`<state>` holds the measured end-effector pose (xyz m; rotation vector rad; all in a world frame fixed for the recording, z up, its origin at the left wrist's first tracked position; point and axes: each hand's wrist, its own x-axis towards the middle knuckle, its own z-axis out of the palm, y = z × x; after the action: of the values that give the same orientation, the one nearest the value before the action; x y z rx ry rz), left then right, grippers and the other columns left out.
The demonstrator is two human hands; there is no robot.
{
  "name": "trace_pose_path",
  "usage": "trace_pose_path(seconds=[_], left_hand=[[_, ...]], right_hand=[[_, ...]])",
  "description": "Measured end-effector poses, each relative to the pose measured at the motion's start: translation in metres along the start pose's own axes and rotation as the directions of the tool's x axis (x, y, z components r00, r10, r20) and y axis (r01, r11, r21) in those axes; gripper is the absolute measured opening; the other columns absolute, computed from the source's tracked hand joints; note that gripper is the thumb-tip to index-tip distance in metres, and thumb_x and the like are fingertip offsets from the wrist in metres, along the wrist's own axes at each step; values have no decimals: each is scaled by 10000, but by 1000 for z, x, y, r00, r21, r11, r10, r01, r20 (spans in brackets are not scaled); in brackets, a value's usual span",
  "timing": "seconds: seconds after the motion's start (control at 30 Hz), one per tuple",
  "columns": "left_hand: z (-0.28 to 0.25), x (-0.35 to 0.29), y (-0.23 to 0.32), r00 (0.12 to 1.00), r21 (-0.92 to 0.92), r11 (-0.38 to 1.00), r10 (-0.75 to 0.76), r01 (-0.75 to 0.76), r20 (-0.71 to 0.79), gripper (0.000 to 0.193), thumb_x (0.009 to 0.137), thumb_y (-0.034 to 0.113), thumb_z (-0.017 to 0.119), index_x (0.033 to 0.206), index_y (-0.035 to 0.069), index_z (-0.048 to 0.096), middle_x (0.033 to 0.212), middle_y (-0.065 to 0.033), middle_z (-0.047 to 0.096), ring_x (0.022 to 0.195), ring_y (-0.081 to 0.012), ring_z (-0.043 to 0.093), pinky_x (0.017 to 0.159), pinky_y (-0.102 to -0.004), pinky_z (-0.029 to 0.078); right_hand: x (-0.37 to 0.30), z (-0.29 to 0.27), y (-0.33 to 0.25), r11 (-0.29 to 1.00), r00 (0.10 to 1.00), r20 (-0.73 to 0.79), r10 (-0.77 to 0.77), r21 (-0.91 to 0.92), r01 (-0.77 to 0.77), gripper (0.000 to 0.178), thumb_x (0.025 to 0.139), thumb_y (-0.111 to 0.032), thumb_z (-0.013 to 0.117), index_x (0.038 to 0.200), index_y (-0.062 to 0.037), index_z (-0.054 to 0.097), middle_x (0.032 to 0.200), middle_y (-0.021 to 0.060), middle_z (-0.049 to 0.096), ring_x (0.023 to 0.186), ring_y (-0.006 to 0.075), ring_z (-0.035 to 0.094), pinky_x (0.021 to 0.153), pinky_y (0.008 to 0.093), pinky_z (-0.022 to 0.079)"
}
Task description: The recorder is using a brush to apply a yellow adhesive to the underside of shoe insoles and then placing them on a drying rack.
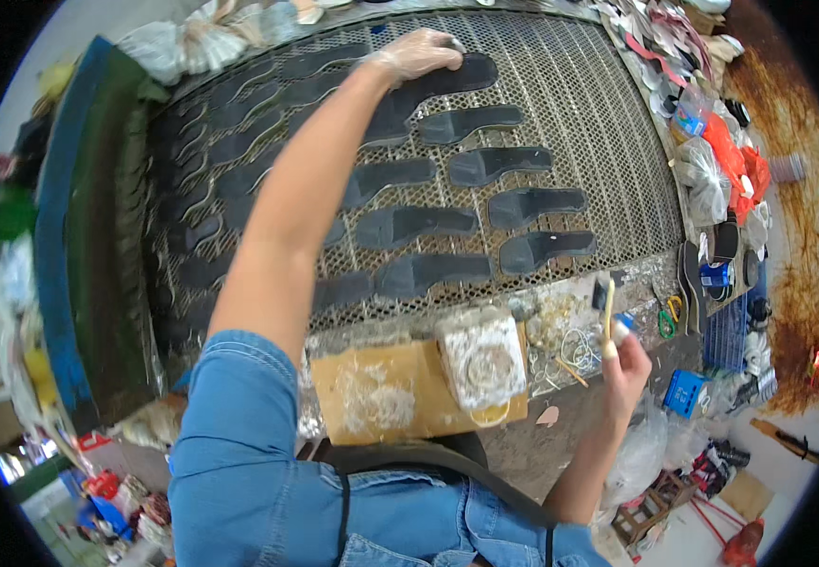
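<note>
My left hand (419, 57), in a thin whitish glove, reaches to the far side of the mesh conveyor (608, 132). Its fingers are closed on the edge of a dark shoe sole (471, 74), which looks larger than those around it. Several more dark soles (499, 163) lie in rows on the mesh, partly hidden by my left arm. Near the front right, my right hand (627, 369) grips the pale handle of a brush (609, 307); its dark bristles point up and left.
At the front edge, a white-crusted container (485, 364) stands on a smeared brown board (372, 392). Green-handled scissors (666, 323) lie at the right, near a blue box (685, 392). A blue-edged machine housing (88, 236) rises at the left. Scraps and plastic bags line the right side.
</note>
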<state>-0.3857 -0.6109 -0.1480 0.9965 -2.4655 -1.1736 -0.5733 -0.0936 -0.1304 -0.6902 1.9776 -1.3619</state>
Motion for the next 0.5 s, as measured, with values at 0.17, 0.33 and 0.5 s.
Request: trace_pose_path(seconds=[0.17,0.33,0.5], left_hand=[[74,139,-31,997,373,928,38,-11,-65,455,811,467,487,1138,208,668,1185,-123,641,1069,-341,608,919,-464,482],[122,189,-91,993,366,931,28,15,-111,464,839,431,452,1197,199,636,1172,-118,647,1051,-341,606,910,-482,470],[150,200,-124,996,427,904,37,1,-80,551,840,475,464,1265,150,594,1299,-141,566,1157,-325,546,990,-462,440]], right_hand=[[-3,-1,37,988,979,-173,105,-97,-123,300,873,-36,640,1155,66,620,967,4,634,844,68,577,740,212,452],[-2,-1,59,959,947,-233,219,-126,-253,315,868,-26,633,1173,54,621,991,16,647,900,85,591,796,224,459],[-5,0,57,935,921,-283,267,-153,-319,312,871,-32,630,1170,57,622,997,34,659,893,97,600,776,229,463]])
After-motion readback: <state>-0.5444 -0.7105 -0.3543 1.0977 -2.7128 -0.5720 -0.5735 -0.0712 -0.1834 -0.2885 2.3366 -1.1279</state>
